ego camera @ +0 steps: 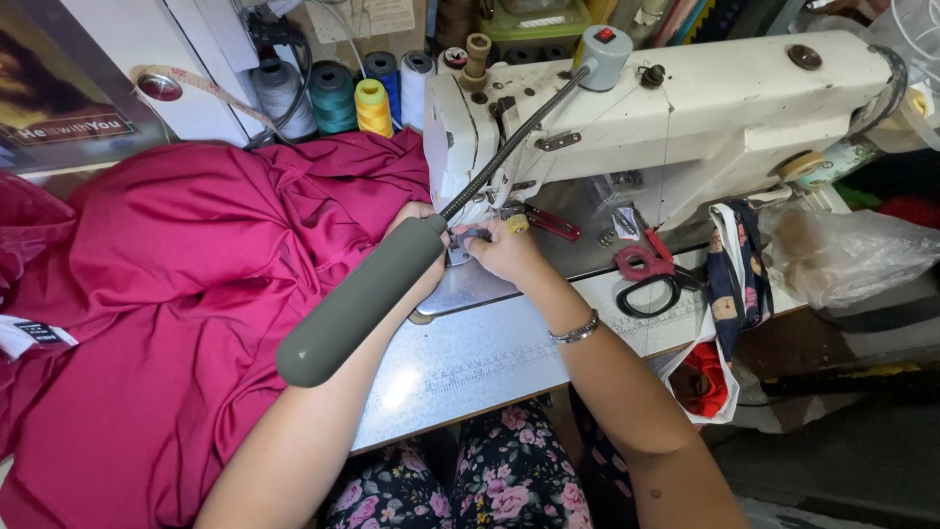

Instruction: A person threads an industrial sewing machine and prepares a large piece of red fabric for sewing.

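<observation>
Head view: fabric [196, 284] is pinched at the needle by the right hand [504, 250] for guiding; the left hand's [416, 220] grip cannot be told, being hidden behind the lamp [357, 299].

Bright, even light; glare on the metal table [460, 372]; edges bowed.

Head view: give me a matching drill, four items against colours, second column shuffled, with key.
Things:
1. fabric
2. lamp head
3. sewing machine
4. scissors

Colours:
A. off-white
B. black handles
C. magenta
D. grey-green

Pairs: 1-C, 2-D, 3-A, 4-B
</observation>
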